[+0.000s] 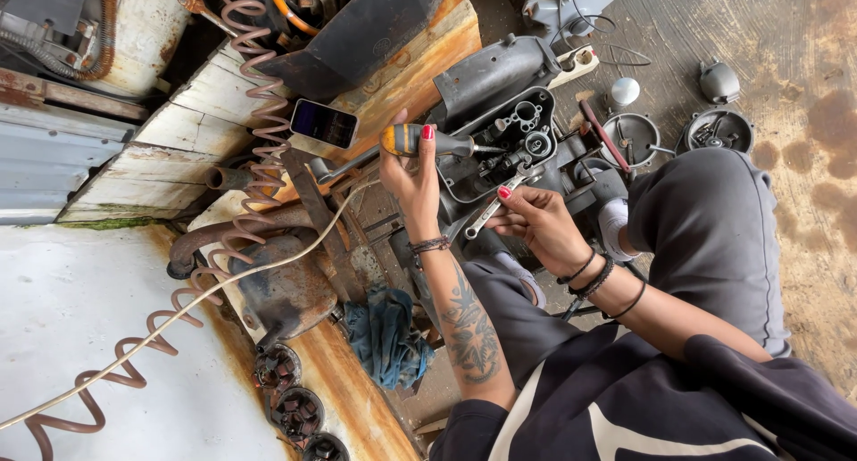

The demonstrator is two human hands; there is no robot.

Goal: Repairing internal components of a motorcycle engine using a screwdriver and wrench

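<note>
My left hand [412, 177] grips a screwdriver with a yellow and grey handle [420, 141], its shaft pointing right into an open dark metal engine housing [500, 135]. My right hand [541, 222] holds a silver wrench [496, 204] whose head reaches up to the parts inside the housing. Both hands sit just below the housing, a short gap between them. I am crouched, with my grey-trousered knee [705, 211] to the right.
A phone [324, 123] lies on a rusty block to the left. A coiled brown hose [250, 157] and a pale cable run across the left. A blue rag [386, 336] lies below. Round metal parts [719, 129] sit on the concrete floor at upper right.
</note>
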